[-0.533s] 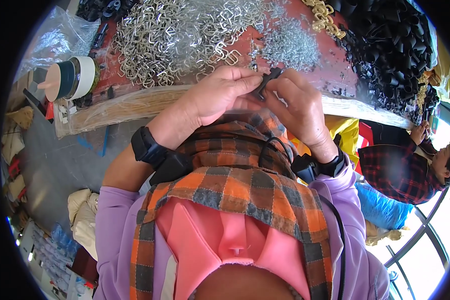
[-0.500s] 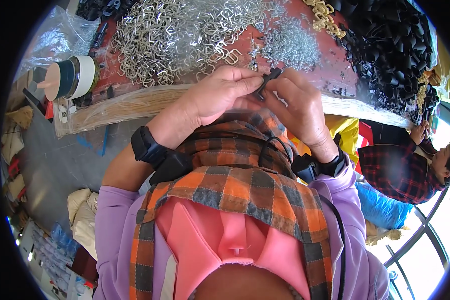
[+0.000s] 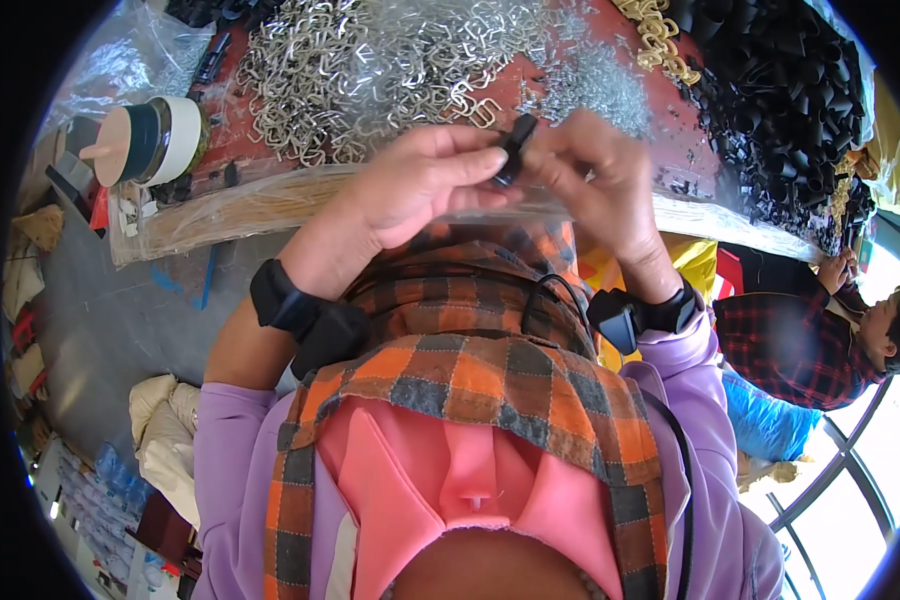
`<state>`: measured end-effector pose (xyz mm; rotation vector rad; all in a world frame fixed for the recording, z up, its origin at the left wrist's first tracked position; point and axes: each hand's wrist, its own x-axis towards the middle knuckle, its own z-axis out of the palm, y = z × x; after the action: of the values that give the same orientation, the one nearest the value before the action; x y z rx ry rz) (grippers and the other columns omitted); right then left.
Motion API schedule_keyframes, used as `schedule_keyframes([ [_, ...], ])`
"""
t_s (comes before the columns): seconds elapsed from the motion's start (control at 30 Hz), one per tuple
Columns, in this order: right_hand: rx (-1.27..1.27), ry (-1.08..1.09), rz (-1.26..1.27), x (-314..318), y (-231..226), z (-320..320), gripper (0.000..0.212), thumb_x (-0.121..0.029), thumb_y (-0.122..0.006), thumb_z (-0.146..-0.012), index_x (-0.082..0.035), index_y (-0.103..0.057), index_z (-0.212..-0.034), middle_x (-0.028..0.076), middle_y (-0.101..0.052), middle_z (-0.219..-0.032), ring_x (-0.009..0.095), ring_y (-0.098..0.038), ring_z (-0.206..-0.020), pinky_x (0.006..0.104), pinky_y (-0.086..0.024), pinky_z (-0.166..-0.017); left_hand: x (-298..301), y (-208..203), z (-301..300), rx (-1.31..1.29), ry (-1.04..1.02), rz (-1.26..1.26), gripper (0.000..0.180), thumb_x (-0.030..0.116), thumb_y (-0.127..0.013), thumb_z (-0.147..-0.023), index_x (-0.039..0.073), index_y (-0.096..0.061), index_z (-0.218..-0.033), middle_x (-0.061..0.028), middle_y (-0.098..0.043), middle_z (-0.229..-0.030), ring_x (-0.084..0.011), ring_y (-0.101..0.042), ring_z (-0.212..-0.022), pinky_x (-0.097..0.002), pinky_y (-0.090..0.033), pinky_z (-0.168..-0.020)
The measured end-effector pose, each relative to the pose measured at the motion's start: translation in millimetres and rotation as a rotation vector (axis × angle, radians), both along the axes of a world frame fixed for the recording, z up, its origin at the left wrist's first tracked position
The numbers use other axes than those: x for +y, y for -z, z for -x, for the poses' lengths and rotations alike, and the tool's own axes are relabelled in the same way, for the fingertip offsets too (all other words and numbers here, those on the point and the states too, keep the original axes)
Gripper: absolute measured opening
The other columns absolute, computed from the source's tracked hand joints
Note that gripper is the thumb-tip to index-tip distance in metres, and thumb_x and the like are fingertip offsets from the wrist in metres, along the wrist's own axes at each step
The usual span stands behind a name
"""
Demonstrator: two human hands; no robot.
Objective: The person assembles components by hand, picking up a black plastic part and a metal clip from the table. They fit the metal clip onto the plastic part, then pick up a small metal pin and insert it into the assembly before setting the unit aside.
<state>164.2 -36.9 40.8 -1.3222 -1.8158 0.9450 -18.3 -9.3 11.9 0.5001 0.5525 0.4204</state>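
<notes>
My left hand (image 3: 425,180) pinches a small black plastic part (image 3: 513,150) between thumb and fingers, just past the table's near edge. The part stands tilted, its top end leaning right. Close against its right side is my right hand (image 3: 600,175), fingers curled together and a little smeared by motion. A tiny bright spot shows at those fingers; I cannot make out what they hold. Beyond my hands lie a pile of bent silver metal hooks (image 3: 340,80) and a heap of small shiny metal pieces (image 3: 595,85).
Black tube-like parts (image 3: 770,90) are heaped at the right of the red tabletop (image 3: 685,140), near gold-coloured hooks (image 3: 660,40). Tape rolls (image 3: 150,143) stand at the left corner beside a clear plastic bag (image 3: 130,65). Another person (image 3: 810,340) is at the right.
The black part has turned more upright and shifted slightly left with my left hand. My right hand has drawn slightly away from it, its fingers more curled.
</notes>
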Motion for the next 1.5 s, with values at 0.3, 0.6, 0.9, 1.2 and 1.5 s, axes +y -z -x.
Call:
schedule_keyframes([
  [0.3,-0.658,-0.191,-0.433,35.3,38.7,19.0,0.015,-0.006,-0.055,-0.067,-0.005,-0.050,-0.081,0.009,-0.049,-0.079,0.026,-0.053,-0.067,0.0308,-0.044,-0.057,0.7,-2.4,36.4,0.012,-0.210,-0.045,0.022,0.012,-0.046,-0.082,-0.003,-0.049,-0.098,-0.0153,-0.054,-0.096,-0.0205,-0.055,-0.087,-0.0267,-0.045,-0.078],
  [0.6,-0.567,-0.170,-0.412,34.8,33.9,23.7,0.014,-0.004,-0.052,-0.070,-0.004,-0.043,-0.081,0.010,-0.047,-0.077,0.028,-0.052,-0.070,0.0336,-0.042,-0.057,-2.5,-0.8,24.8,-0.029,-0.343,-0.051,0.019,0.011,-0.047,-0.082,-0.001,-0.050,-0.097,-0.0131,-0.055,-0.096,-0.0200,-0.052,-0.092,-0.0294,-0.040,-0.083],
  [0.9,-0.052,-0.099,0.055,12.5,11.0,2.3,0.013,-0.005,-0.051,-0.078,-0.002,-0.043,-0.087,0.007,-0.050,-0.077,0.015,-0.051,-0.067,0.0254,-0.040,-0.056,2.4,8.1,-2.1,-0.166,-0.261,-0.090,0.023,0.013,-0.045,-0.083,-0.001,-0.049,-0.101,-0.0148,-0.053,-0.100,-0.0223,-0.049,-0.099,-0.0373,-0.035,-0.091],
  [1.2,0.567,0.020,0.512,11.7,18.0,-32.0,0.012,-0.012,-0.047,-0.083,0.000,-0.047,-0.086,0.001,-0.051,-0.072,0.006,-0.046,-0.060,0.0189,-0.040,-0.058,10.8,2.1,-26.7,-0.171,-0.231,-0.091,0.020,0.009,-0.050,-0.080,-0.002,-0.051,-0.097,-0.0137,-0.055,-0.096,-0.0208,-0.051,-0.094,-0.0333,-0.037,-0.088],
  [1.5,0.498,0.014,0.467,4.2,22.1,-39.5,0.012,-0.012,-0.045,-0.084,-0.001,-0.047,-0.084,-0.002,-0.048,-0.070,0.003,-0.044,-0.065,0.0168,-0.037,-0.059,9.9,2.9,-36.1,-0.204,-0.208,-0.186,0.021,0.009,-0.050,-0.080,0.001,-0.051,-0.099,-0.0125,-0.053,-0.101,-0.0233,-0.049,-0.100,-0.0377,-0.036,-0.090],
])
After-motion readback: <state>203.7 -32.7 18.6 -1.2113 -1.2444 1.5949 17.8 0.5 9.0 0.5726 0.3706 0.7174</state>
